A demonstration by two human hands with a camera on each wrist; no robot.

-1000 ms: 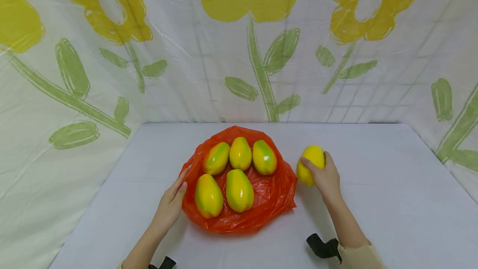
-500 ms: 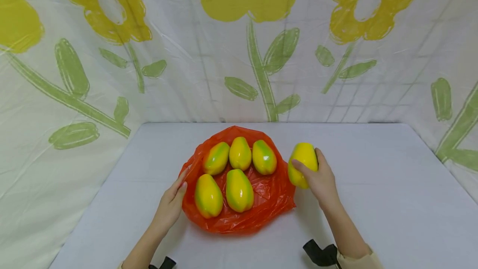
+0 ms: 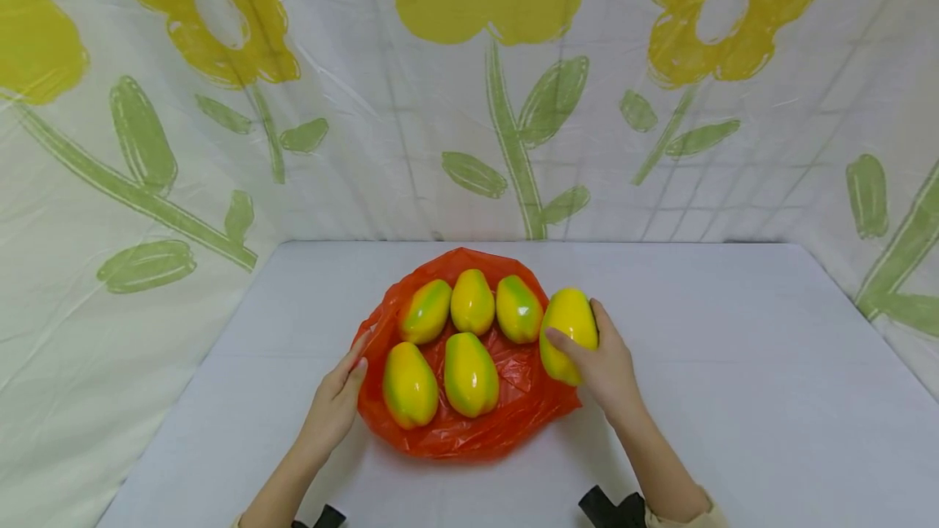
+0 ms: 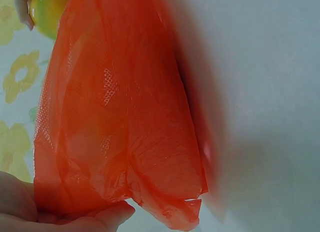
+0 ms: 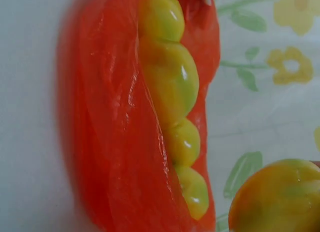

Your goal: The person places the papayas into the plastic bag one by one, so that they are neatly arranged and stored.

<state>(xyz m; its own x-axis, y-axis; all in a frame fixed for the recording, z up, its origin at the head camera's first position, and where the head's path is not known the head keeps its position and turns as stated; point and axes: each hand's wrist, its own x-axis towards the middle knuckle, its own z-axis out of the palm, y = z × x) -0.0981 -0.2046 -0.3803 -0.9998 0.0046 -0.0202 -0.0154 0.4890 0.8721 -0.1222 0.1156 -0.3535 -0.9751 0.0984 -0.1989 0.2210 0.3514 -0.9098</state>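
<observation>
An open red plastic bag (image 3: pixel 524 418) stands on the table, holding several yellow-green papayas (image 3: pixel 472 373). My left hand (image 3: pixel 330 418) grips the bag's left edge; in the left wrist view, that hand's fingers (image 4: pixel 112 216) lie along the red film. With thumb and fingers wrapped round it, my right hand (image 3: pixel 609 365) holds another papaya (image 3: pixel 568 332) above the bag's right rim. This held papaya (image 5: pixel 280 204) appears at the lower right in the right wrist view, apart from a row of papayas (image 5: pixel 172 81) inside the bag. Its contact with the rim cannot be told.
A white-covered table (image 3: pixel 748 365) spreads around the bag. Behind it hangs a pale curtain (image 3: pixel 352 145) printed with yellow flowers. Black wrist mounts (image 3: pixel 612 508) sit near both sleeves.
My right hand has carried its papaya leftward, from beside the bag to over its right rim. The left hand and the papayas in the bag have stayed put.
</observation>
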